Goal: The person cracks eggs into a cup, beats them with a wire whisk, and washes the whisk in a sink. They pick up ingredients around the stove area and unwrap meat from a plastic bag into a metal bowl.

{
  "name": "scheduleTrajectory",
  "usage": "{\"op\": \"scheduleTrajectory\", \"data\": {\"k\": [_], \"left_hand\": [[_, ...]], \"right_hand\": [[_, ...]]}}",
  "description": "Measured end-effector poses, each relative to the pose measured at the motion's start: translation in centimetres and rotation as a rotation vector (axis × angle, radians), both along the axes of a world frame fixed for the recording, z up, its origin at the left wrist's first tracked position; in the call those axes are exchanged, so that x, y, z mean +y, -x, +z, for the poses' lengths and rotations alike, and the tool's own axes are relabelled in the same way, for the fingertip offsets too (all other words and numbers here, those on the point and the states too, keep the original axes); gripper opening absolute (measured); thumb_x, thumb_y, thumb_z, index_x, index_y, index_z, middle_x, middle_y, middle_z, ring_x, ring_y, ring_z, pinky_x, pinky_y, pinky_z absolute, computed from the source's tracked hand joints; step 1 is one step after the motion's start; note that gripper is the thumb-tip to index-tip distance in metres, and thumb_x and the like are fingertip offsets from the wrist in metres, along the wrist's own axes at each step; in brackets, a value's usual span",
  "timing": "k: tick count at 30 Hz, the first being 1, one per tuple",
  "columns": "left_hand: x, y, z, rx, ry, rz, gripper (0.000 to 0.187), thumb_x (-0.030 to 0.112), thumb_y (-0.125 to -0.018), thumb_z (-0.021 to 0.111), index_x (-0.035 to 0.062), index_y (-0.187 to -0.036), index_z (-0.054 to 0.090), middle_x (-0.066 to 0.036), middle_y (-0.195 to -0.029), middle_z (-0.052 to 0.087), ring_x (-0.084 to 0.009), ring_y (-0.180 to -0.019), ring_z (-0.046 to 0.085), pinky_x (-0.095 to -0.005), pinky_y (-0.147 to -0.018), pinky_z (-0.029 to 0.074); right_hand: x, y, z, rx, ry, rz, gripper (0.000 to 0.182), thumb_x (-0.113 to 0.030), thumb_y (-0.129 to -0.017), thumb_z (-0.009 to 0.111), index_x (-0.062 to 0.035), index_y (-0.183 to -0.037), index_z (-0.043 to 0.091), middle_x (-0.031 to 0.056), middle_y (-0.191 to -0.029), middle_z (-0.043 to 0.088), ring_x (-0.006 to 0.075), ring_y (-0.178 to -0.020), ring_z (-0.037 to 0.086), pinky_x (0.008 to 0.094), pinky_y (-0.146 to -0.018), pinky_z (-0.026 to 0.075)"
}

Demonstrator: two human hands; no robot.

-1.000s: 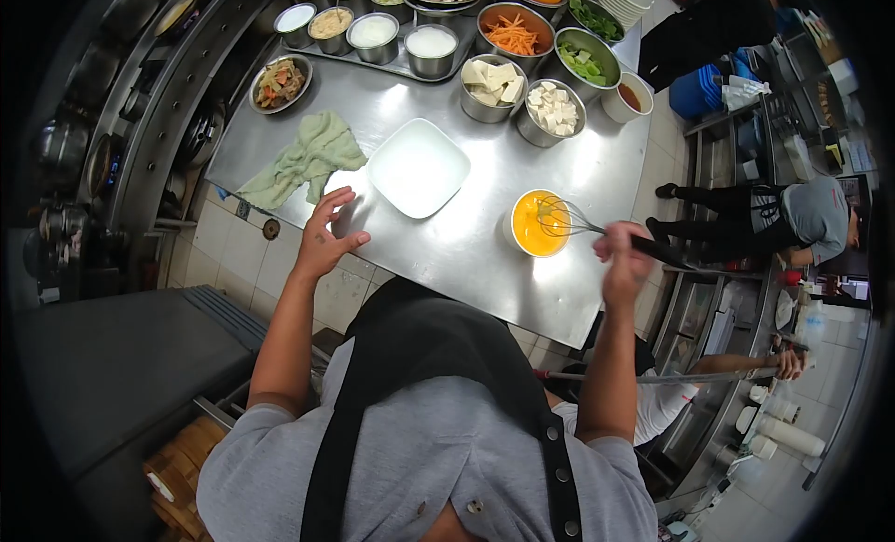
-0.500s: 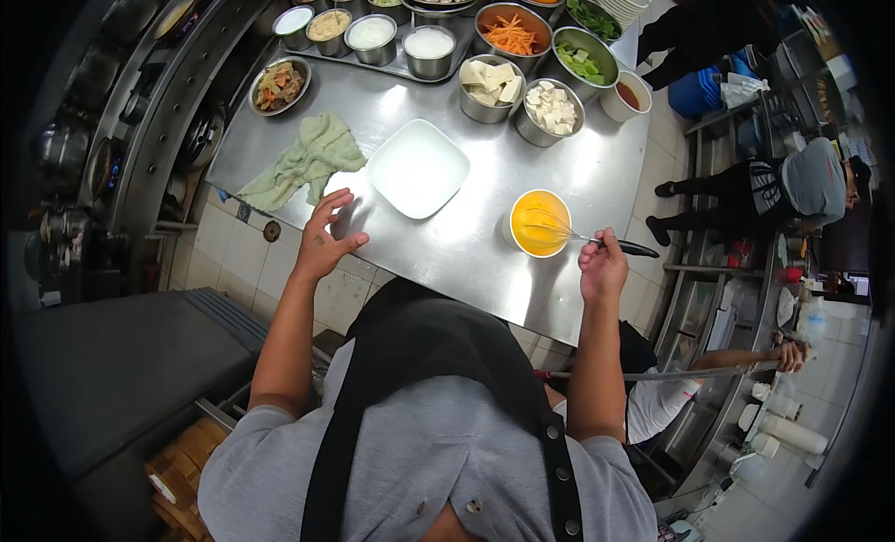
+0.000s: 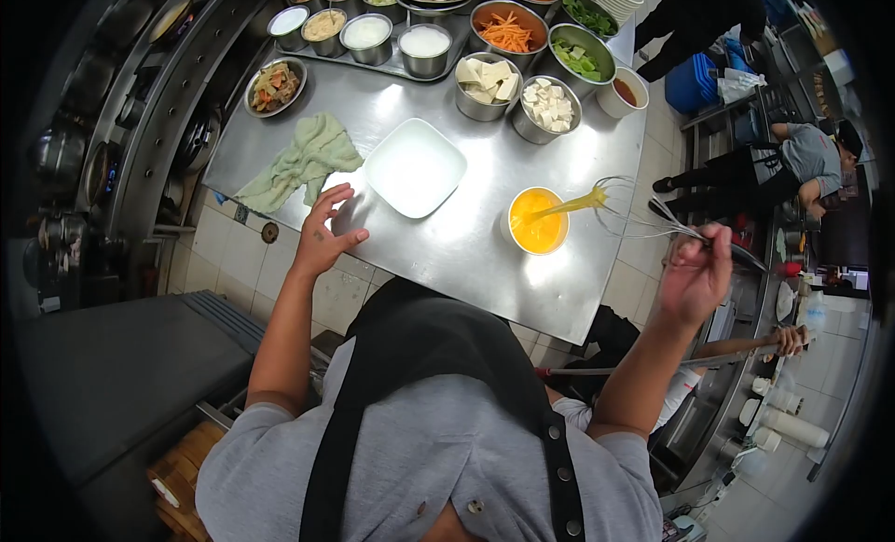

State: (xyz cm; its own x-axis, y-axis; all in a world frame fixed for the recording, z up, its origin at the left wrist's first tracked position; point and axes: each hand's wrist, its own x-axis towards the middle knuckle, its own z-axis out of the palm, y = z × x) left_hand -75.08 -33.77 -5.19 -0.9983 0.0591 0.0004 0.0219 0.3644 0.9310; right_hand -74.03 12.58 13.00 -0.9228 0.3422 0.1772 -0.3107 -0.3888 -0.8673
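My right hand [image 3: 697, 276] grips a wire whisk [image 3: 653, 223] by its handle, raised off to the right of the table. A strand of yellow beaten egg [image 3: 576, 203] trails from the whisk's wires down into a white tub [image 3: 511, 227]. More beaten egg [image 3: 536, 233] lies in that tub. My left hand [image 3: 328, 227] hovers at the table's front edge, fingers apart and holding nothing. Just beyond it is a white square bowl [image 3: 415, 169]. A pale green cloth [image 3: 303, 162] lies crumpled to the bowl's left.
On the steel table [image 3: 447, 267], a dish of mixed food [image 3: 276, 87] stands at the left. Behind are bowls of tofu [image 3: 548, 108], carrot strips [image 3: 506, 33] and greens [image 3: 577, 59], plus a tub of brown sauce [image 3: 623, 93]. A person [image 3: 802, 164] stands beyond; another's hand [image 3: 792, 340] holds a pole.
My right hand has lifted the whisk out of the tub and swung it up and right, drawing egg along. My left hand stays nearly still. The person beyond has shifted their arms.
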Motion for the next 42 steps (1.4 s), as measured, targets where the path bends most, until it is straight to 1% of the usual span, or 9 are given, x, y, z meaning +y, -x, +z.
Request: {"op": "scheduleTrajectory", "data": {"k": [5, 10, 12, 14, 20, 24, 28, 37, 42], "left_hand": [[-0.1, 0.0, -0.1, -0.007, -0.012, 0.009, 0.07, 0.034, -0.064, 0.082, 0.0091, -0.123, 0.055, -0.007, -0.135, 0.045, -0.022, -0.123, 0.042, -0.0401, -0.097, 0.036], [-0.2, -0.2, -0.4, -0.036, -0.022, 0.014, 0.068, 0.033, -0.064, 0.082, 0.0088, -0.122, 0.055, -0.007, -0.136, 0.045, -0.0219, -0.123, 0.042, -0.0397, -0.097, 0.035], [-0.2, -0.1, -0.3, -0.033, -0.008, 0.014, 0.068, 0.033, -0.064, 0.081, 0.0088, -0.122, 0.055, -0.007, -0.136, 0.045, -0.0219, -0.123, 0.042, -0.0398, -0.097, 0.035], [-0.3, -0.1, -0.3, -0.031, 0.0, 0.018, 0.069, 0.033, -0.064, 0.081, 0.0088, -0.123, 0.054, -0.006, -0.135, 0.045, -0.0218, -0.123, 0.042, -0.0398, -0.097, 0.035], [-0.4, -0.3, -0.3, -0.049, -0.014, 0.03, 0.069, 0.033, -0.064, 0.082, 0.0087, -0.123, 0.054, -0.006, -0.135, 0.045, -0.0216, -0.123, 0.042, -0.0402, -0.097, 0.035], [-0.4, -0.2, -0.5, -0.045, -0.013, 0.025, 0.069, 0.033, -0.064, 0.082, 0.0086, -0.123, 0.054, -0.007, -0.135, 0.044, -0.0217, -0.124, 0.041, -0.0406, -0.097, 0.035], [-0.2, 0.2, -0.4, -0.035, -0.021, 0.021, 0.069, 0.033, -0.064, 0.082, 0.0089, -0.123, 0.055, -0.007, -0.136, 0.044, -0.0217, -0.123, 0.042, -0.0405, -0.097, 0.035], [0.5, 0.5, -0.2, -0.019, -0.031, -0.006, 0.069, 0.033, -0.064, 0.082, 0.0087, -0.123, 0.055, -0.006, -0.135, 0.045, -0.0223, -0.123, 0.042, -0.041, -0.097, 0.035], [0.3, 0.3, -0.6, -0.041, -0.035, 0.012, 0.069, 0.034, -0.064, 0.082, 0.0087, -0.123, 0.055, -0.007, -0.135, 0.045, -0.0226, -0.123, 0.042, -0.0414, -0.098, 0.035]], "right_hand": [[-1.1, -0.4, -0.9, 0.026, -0.267, -0.115, 0.02, -0.019, -0.094, 0.05, -0.0006, -0.088, 0.056, 0.0073, -0.068, 0.055, 0.0124, -0.054, 0.052, 0.0224, -0.044, 0.036], [-3.9, 0.8, -8.7, -0.224, -0.703, 0.033, 0.014, -0.014, -0.092, 0.055, -0.0007, -0.089, 0.059, 0.0052, -0.065, 0.059, 0.0091, -0.059, 0.054, 0.022, -0.054, 0.041], [-4.3, 1.0, -11.9, -0.25, -0.798, 0.045, 0.015, -0.014, -0.091, 0.058, 0.0004, -0.091, 0.059, 0.0049, -0.077, 0.061, 0.0098, -0.066, 0.057, 0.0214, -0.058, 0.046], [-3.8, 1.1, -14.8, -0.229, -0.775, 0.07, 0.016, -0.016, -0.091, 0.058, 0.0001, -0.091, 0.059, 0.0048, -0.073, 0.061, 0.0094, -0.063, 0.056, 0.0207, -0.057, 0.045], [-2.3, 0.5, -17.2, -0.538, -0.147, -0.022, 0.023, -0.024, -0.093, 0.055, -0.0017, -0.086, 0.057, 0.006, -0.059, 0.057, 0.0117, -0.048, 0.05, 0.0234, -0.044, 0.039], [-0.8, 0.3, -15.6, -0.546, 0.095, -0.05, 0.024, -0.027, -0.092, 0.055, -0.0041, -0.084, 0.056, 0.0064, -0.057, 0.055, 0.0142, -0.045, 0.05, 0.0244, -0.04, 0.034], [0.1, 0.5, -11.0, -0.384, 0.132, -0.036, 0.024, -0.027, -0.093, 0.053, -0.0044, -0.086, 0.055, 0.0058, -0.058, 0.054, 0.0139, -0.048, 0.049, 0.0236, -0.042, 0.035], [0.7, 0.3, 0.5, 0.077, -0.083, 0.022, 0.026, -0.023, -0.097, 0.045, 0.0008, -0.092, 0.056, 0.0093, -0.07, 0.057, 0.0134, -0.057, 0.052, 0.0231, -0.048, 0.039], [-1.1, 0.1, -0.6, 0.097, -0.404, -0.114, 0.019, -0.015, -0.094, 0.051, 0.0017, -0.088, 0.057, 0.0103, -0.075, 0.057, 0.0132, -0.055, 0.054, 0.0235, -0.048, 0.04]]}}
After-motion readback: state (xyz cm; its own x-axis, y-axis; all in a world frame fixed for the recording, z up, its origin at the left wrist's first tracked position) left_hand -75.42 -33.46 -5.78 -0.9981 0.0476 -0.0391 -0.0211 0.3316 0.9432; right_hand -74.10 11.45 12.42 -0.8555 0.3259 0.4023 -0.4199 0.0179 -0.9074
